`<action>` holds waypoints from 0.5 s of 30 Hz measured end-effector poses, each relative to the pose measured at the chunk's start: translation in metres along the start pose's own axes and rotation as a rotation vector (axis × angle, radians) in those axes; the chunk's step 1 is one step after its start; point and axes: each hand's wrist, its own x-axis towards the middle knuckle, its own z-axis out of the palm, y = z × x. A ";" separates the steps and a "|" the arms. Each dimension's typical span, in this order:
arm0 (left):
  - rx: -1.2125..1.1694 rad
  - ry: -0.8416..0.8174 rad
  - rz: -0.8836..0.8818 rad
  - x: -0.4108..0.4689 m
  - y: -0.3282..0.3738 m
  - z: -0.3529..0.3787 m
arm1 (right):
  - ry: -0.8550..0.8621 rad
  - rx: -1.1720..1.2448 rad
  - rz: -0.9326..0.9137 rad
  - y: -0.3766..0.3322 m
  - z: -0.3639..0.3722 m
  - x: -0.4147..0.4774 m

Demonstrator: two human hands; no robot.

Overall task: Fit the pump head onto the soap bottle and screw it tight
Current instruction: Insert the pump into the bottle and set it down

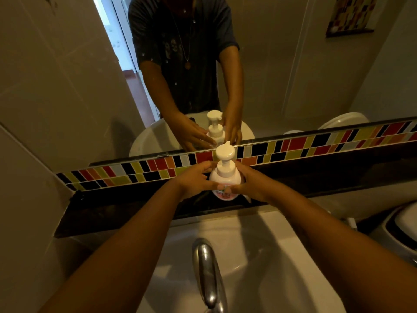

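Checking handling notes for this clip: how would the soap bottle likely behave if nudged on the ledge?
The soap bottle looks squat and wide-bodied, so probably stable. Its tall pump head might catch a sideways knock. The smooth plastic may be slippery; both hands cup it.

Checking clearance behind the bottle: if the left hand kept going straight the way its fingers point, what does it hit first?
The left hand already touches the soap bottle, so that is first. Past it, probably the right hand; depth is unclear.
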 end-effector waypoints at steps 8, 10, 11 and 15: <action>0.026 0.054 0.034 -0.007 -0.012 0.001 | 0.047 -0.008 -0.058 -0.004 -0.005 -0.002; 0.010 0.088 0.029 -0.010 -0.016 0.001 | 0.046 -0.043 -0.084 -0.005 0.001 0.001; -0.009 0.103 0.032 -0.012 -0.018 0.002 | 0.061 -0.062 -0.096 -0.005 0.004 0.003; -0.082 0.163 0.040 -0.016 -0.025 0.009 | 0.242 -0.061 -0.121 -0.003 0.016 0.005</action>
